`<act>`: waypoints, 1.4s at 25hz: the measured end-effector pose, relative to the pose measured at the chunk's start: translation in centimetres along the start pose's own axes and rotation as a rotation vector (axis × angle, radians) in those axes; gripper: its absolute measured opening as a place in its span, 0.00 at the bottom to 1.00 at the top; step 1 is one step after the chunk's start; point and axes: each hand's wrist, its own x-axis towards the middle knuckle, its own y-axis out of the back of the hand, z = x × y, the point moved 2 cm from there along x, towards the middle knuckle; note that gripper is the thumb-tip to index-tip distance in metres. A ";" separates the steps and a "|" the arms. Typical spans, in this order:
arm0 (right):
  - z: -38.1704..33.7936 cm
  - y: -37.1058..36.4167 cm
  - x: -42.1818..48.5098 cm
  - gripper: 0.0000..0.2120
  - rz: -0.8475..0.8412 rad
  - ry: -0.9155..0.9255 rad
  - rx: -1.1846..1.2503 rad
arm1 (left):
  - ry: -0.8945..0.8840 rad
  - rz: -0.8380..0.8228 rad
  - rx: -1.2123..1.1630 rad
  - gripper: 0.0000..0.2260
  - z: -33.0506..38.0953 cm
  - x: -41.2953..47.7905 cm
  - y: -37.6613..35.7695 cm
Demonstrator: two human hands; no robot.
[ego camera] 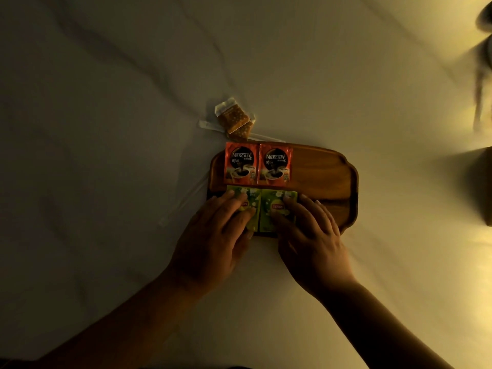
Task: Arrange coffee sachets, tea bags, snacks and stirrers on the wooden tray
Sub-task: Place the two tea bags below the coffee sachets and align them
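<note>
both my hands flat on the two green tea bags: left hand (213, 233) on left tea bag (251, 201), right hand (308, 230) on right tea bag (277, 206). fingers spread & pressing down, not pinching. bags sit on near-left part of tray (319, 169), just below 2 coffee sachets (257, 163). best to nudge edges square w/ the sachets. snacks (234, 119) & stirrers (183, 203) lie off tray on the bed sheet (106, 102). light's dim; left bag's label mostly hidden under my fingers.
</note>
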 end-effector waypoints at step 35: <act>-2.6 -0.6 1.0 0.23 -0.094 0.101 -0.058 | -0.018 -0.001 0.000 0.22 -1.9 -2.5 0.5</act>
